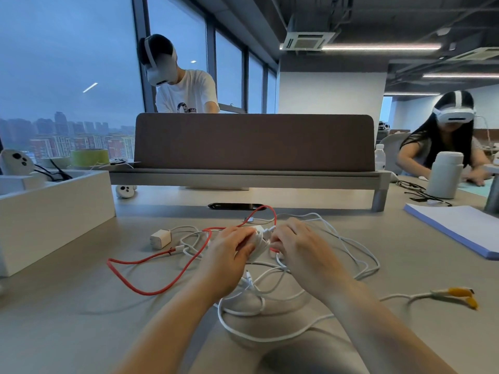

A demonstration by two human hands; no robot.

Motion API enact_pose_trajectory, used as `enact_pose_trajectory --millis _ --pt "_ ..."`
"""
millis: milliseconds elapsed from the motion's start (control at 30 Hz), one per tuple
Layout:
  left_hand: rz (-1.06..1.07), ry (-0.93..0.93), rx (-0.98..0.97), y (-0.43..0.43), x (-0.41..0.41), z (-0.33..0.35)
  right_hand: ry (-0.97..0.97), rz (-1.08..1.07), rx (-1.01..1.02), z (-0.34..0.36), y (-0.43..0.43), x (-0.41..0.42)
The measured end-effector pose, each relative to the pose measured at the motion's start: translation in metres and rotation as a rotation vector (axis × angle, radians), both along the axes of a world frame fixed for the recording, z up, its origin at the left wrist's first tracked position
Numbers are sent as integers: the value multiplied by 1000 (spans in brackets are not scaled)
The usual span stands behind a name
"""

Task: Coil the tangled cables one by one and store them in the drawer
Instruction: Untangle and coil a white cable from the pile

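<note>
Head view, lower frame first: two bare forearms reach up from the bottom edge across the grey desk (pixel 81 319). Loose loops of white cable (pixel 270 337) lie between them, trailing right to a lead with yellow plugs (pixel 459 292) at the right of the frame.

At mid-frame the left hand (pixel 232 247) and right hand (pixel 299 244) meet over the knot. The left hand is curled around a small white bundle (pixel 259 238) — wound cable or an adapter, I cannot tell which. The right hand's fingers are bent down and close together against the bundle's right side; whether they pinch a strand is hidden.

A red cable (pixel 151 291) sweeps left in a wide loop and arcs back over the hands, crossing the white strands. A white charger block (pixel 160 238) sits just left of the tangle.

I judge the step to be early: one white cable is being wound or worked free, and nothing looks stored yet. The next move likely calls for drawing that strand clear of the red cable without tightening the crossings, then finishing the coil.

The desk has open room to the lower left and in front of the hands. A white box (pixel 54 220) stands at the left edge, a paper stack (pixel 459 228) at the right, and a brown divider (pixel 253 141) closes the far side. No drawer is clearly in view — the box may be it, but I cannot tell.
</note>
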State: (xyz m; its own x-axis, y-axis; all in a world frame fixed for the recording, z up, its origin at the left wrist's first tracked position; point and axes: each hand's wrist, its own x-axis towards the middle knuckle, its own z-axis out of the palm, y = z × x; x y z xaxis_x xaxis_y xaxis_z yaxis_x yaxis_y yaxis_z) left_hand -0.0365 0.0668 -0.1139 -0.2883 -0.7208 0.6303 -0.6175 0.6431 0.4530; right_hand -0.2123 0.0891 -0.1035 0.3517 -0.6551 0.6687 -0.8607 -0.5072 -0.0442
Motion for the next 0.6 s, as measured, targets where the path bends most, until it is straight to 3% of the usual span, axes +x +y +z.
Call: enact_pose_trajectory --millis 167,300,400,600 --pt "-14 -17 20 -1 0 -1 -354 4 385 -2 0 2" --pt "-18 -27 31 -3 1 -1 -639 93 507 -3 -1 5" --pt "-21 -46 13 -2 2 -2 -601 71 466 -4 -3 4" --pt "-97 -73 20 0 3 -1 -442 38 127 -2 -3 -3"
